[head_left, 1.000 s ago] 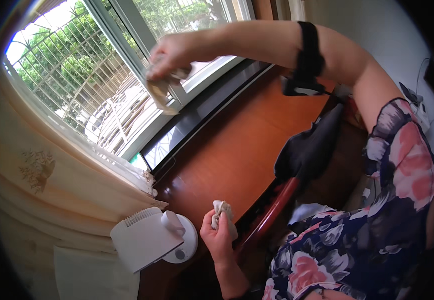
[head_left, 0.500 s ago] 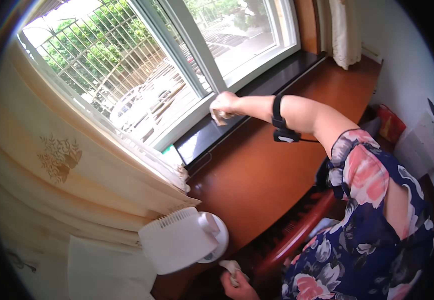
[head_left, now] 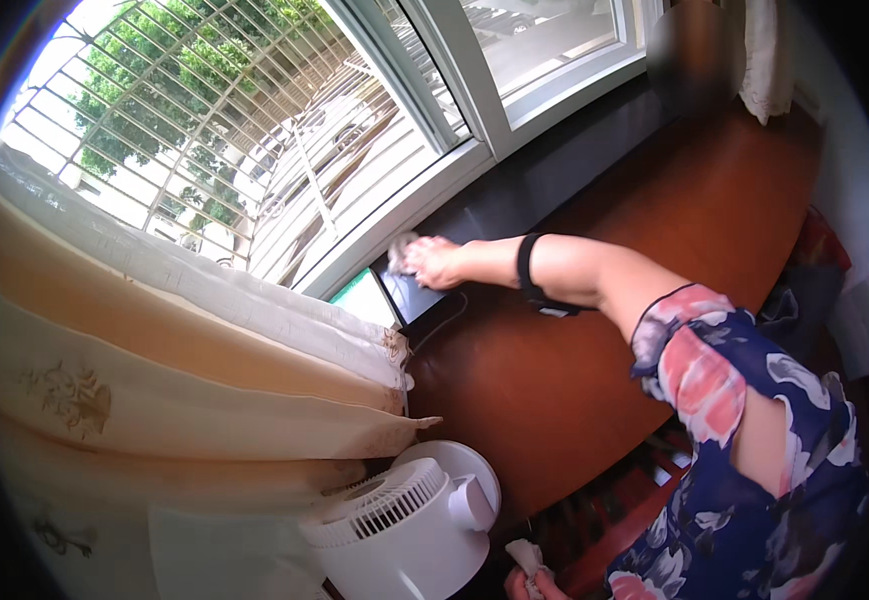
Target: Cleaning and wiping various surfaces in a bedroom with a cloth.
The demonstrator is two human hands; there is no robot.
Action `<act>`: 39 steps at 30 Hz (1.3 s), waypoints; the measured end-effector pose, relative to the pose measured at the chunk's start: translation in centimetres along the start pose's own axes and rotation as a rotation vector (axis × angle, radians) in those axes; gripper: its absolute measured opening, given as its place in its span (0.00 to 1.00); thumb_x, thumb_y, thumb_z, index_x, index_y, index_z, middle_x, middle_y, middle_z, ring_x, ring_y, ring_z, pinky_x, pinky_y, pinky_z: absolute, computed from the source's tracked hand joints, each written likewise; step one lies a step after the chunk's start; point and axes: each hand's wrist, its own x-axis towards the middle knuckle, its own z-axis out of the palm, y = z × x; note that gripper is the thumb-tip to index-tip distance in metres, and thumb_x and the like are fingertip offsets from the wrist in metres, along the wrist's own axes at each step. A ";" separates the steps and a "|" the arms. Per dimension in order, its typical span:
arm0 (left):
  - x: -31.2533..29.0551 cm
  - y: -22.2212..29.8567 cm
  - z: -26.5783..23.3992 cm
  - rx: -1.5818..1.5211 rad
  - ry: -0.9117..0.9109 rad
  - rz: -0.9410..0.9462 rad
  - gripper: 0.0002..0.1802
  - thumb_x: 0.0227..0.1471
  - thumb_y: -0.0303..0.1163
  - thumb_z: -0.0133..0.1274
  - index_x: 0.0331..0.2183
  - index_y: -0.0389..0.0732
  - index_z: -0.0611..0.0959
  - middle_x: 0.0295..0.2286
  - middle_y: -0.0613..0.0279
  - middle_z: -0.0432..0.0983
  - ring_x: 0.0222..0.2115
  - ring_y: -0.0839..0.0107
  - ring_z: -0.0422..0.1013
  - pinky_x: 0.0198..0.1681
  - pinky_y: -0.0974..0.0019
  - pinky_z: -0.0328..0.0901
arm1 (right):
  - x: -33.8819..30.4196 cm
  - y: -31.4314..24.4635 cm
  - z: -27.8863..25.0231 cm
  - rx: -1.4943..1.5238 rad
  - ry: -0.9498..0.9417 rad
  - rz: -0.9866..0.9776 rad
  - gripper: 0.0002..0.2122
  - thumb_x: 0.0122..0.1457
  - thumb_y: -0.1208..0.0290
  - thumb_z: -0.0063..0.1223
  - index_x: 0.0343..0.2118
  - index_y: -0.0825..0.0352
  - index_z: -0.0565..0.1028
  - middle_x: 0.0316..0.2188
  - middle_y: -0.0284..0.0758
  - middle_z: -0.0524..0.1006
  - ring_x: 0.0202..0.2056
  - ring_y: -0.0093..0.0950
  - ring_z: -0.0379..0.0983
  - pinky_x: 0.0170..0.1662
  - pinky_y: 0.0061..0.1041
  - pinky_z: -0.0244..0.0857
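Stretched across from the right, my right hand [head_left: 435, 262] is closed on a crumpled light cloth [head_left: 400, 252]. It presses the cloth against the left end of the dark, glossy windowsill [head_left: 515, 190], close to the window frame. The fingers are slightly blurred. Down at the lower edge, my left hand [head_left: 538, 588] grips a whitish crumpled cloth [head_left: 525, 556], cut off partly by the picture's rim. That hand is beside the white fan, just off the front of the brown wooden desktop [head_left: 555, 400].
A white fan [head_left: 405, 535] stands at the desk's near left. Beige curtains [head_left: 185, 380] hang along the left side. Beside the sill's left end lies a white and green flat thing [head_left: 365, 298]. A dark red wooden chair [head_left: 580, 530] is against the desk's front.
My right hand has slid left along the sill with its cloth. The whole view has shifted, and my left hand with its cloth now appears lower and further right.
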 end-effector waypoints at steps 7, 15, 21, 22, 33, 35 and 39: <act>0.4 -0.3 0.9 0.147 0.021 0.117 0.10 0.54 0.23 0.49 0.38 0.27 0.75 0.37 0.53 0.71 0.32 0.66 0.70 0.31 0.69 0.69 | 0.9 0.4 0.0 0.062 -0.003 -0.438 0.15 0.54 0.60 0.52 0.39 0.65 0.74 0.45 0.42 0.69 0.50 0.41 0.64 0.53 0.37 0.59; 0.7 -1.1 -0.1 0.057 0.012 -0.074 0.11 0.53 0.24 0.51 0.38 0.29 0.76 0.36 0.54 0.72 0.32 0.65 0.70 0.35 0.65 0.67 | -4.5 -1.4 -1.3 0.310 0.171 -0.763 0.03 0.51 0.78 0.47 0.29 0.65 0.71 0.36 0.38 0.71 0.48 0.39 0.65 0.51 0.33 0.62; -0.2 -1.3 0.2 -0.055 -0.027 -0.135 0.11 0.55 0.25 0.49 0.41 0.30 0.75 0.35 0.57 0.72 0.32 0.69 0.70 0.34 0.70 0.67 | -12.9 7.9 -3.7 0.146 0.296 -0.444 0.16 0.44 0.83 0.50 0.37 0.63 0.76 0.43 0.39 0.75 0.46 0.40 0.68 0.51 0.32 0.63; -0.2 -1.3 0.0 -0.048 -0.032 -0.115 0.11 0.55 0.24 0.49 0.41 0.30 0.75 0.35 0.58 0.72 0.32 0.70 0.70 0.34 0.71 0.67 | -14.2 8.2 -4.6 0.119 0.312 -0.399 0.15 0.44 0.83 0.51 0.37 0.64 0.76 0.41 0.40 0.76 0.45 0.41 0.69 0.51 0.32 0.63; 0.1 -1.8 0.2 0.048 -0.037 -0.024 0.11 0.55 0.24 0.49 0.41 0.31 0.75 0.34 0.60 0.72 0.30 0.73 0.70 0.33 0.72 0.67 | -17.3 2.9 5.1 -0.056 -0.082 0.086 0.26 0.59 0.61 0.44 0.54 0.77 0.61 0.59 0.56 0.54 0.62 0.50 0.46 0.64 0.43 0.40; 0.2 -1.6 -0.5 0.071 0.014 -0.076 0.11 0.55 0.25 0.49 0.41 0.30 0.75 0.34 0.59 0.72 0.31 0.72 0.70 0.33 0.71 0.67 | -13.7 -2.6 2.8 0.058 -0.157 -0.115 0.25 0.58 0.63 0.44 0.55 0.75 0.61 0.58 0.52 0.57 0.61 0.47 0.50 0.63 0.42 0.44; -0.1 -0.8 0.2 0.024 0.019 -0.104 0.11 0.55 0.25 0.49 0.40 0.30 0.75 0.34 0.58 0.72 0.31 0.71 0.71 0.34 0.71 0.68 | -11.0 -4.1 4.9 0.114 -0.126 -0.101 0.23 0.56 0.64 0.46 0.54 0.68 0.64 0.54 0.44 0.64 0.56 0.44 0.58 0.59 0.41 0.52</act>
